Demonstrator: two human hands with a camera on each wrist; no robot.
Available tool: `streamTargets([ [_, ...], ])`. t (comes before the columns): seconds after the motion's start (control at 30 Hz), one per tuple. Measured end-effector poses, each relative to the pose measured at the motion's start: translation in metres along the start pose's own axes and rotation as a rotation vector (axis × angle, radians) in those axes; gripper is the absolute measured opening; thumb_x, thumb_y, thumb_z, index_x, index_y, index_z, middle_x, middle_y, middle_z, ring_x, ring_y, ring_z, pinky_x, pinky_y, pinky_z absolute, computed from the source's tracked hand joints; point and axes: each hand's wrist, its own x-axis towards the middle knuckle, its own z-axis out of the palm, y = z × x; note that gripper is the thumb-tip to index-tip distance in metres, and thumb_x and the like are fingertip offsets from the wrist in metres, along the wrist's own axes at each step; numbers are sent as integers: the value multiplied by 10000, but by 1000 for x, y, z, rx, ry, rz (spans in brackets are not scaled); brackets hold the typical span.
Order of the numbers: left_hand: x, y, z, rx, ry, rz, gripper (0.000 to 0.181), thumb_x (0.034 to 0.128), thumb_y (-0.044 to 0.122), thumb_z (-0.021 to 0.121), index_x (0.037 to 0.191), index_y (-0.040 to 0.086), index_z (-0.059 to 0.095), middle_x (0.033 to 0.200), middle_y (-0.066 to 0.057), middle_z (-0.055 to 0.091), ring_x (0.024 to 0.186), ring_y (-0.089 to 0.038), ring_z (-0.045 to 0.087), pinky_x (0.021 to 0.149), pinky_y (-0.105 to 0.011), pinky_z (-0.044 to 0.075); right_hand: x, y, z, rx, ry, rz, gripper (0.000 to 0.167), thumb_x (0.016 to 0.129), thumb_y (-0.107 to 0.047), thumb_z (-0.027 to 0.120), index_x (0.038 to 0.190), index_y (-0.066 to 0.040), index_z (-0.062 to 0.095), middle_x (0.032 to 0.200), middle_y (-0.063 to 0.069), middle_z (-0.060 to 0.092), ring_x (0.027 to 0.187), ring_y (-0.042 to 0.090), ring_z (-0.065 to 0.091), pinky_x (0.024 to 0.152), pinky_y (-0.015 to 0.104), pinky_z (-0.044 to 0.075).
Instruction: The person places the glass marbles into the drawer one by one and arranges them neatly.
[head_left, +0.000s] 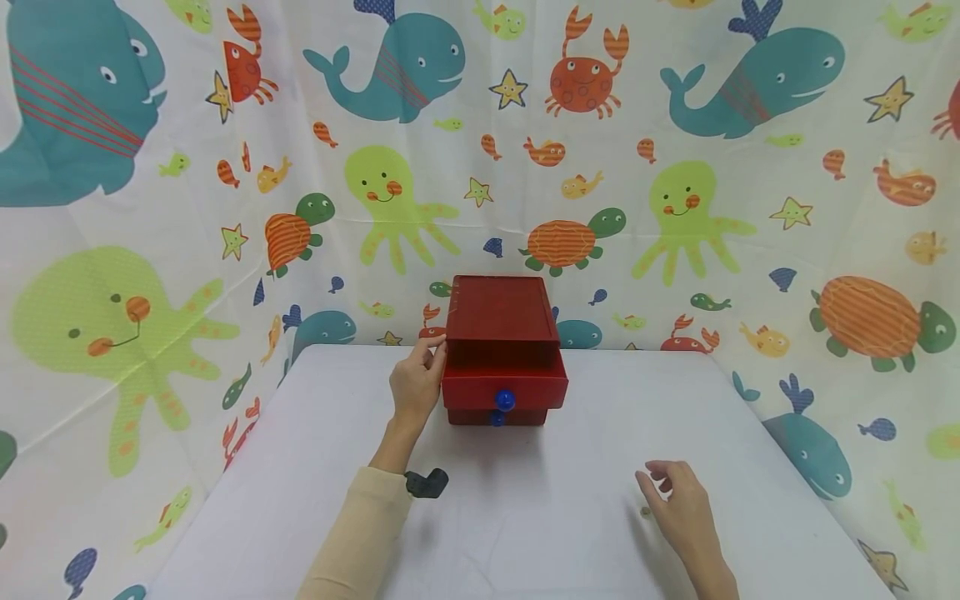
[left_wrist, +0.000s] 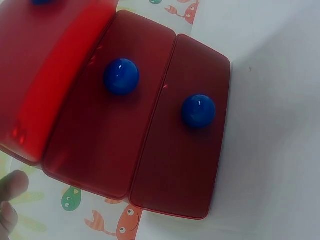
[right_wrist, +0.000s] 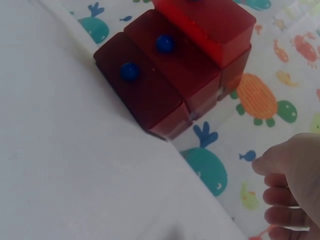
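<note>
A red drawer box (head_left: 498, 308) with blue round knobs stands at the back middle of the table. Its top drawer (head_left: 480, 393) is pulled out; the two lower drawers, shown with a knob (left_wrist: 198, 111) in the left wrist view, are closed. Against the box's left side, my left hand (head_left: 417, 383) has its fingertips near the upper edge; the head view does not show how firmly they touch. My right hand (head_left: 684, 508) hovers over the right part of the table, fingers loosely bent and holding nothing visible. Beside its thumb is a small greenish-brown thing (head_left: 645, 512), too small to identify.
The white table (head_left: 600, 550) reaches back to a curtain (head_left: 465, 67) printed with sea animals, which hangs behind and along both sides. A black band with a small device (head_left: 427, 484) sits at my left wrist, by the beige sleeve (head_left: 362, 533).
</note>
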Motion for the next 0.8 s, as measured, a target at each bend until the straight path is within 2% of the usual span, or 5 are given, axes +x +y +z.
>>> streamTargets([
  [0.13, 0, 0, 0, -2, 3, 3, 153, 963, 172, 666, 1085, 119, 742, 518, -18, 473, 453, 13, 264, 406, -223, 228, -5, 2, -1, 3, -28, 9, 188, 786, -43, 789, 941, 7, 695, 829, 71, 647, 678, 171, 545, 571, 192, 445],
  [0.3, -1, 1, 0, 0, 12, 4, 152, 960, 176, 670, 1081, 120, 744, 516, -18, 470, 455, 22, 256, 409, -223, 228, -9, 4, -3, -23, -101, 60, 185, 818, -72, 777, 966, -2, 692, 857, 62, 650, 695, 157, 545, 572, 199, 431],
  [0.63, 0, 0, 1, 0, 18, 10, 152, 967, 183, 658, 1068, 110, 746, 510, -21, 471, 451, 2, 263, 408, -232, 224, -16, 8, -5, -28, -214, 106, 184, 829, -86, 779, 975, -16, 690, 881, 45, 640, 727, 118, 550, 604, 210, 456],
  [0.8, 0, 0, 0, -4, 11, 4, 159, 968, 180, 655, 1081, 111, 743, 514, -25, 471, 451, -11, 266, 409, -234, 225, -15, 10, -8, -32, -378, 204, 224, 876, -134, 733, 1044, 5, 680, 936, 72, 647, 793, 131, 563, 642, 203, 470],
])
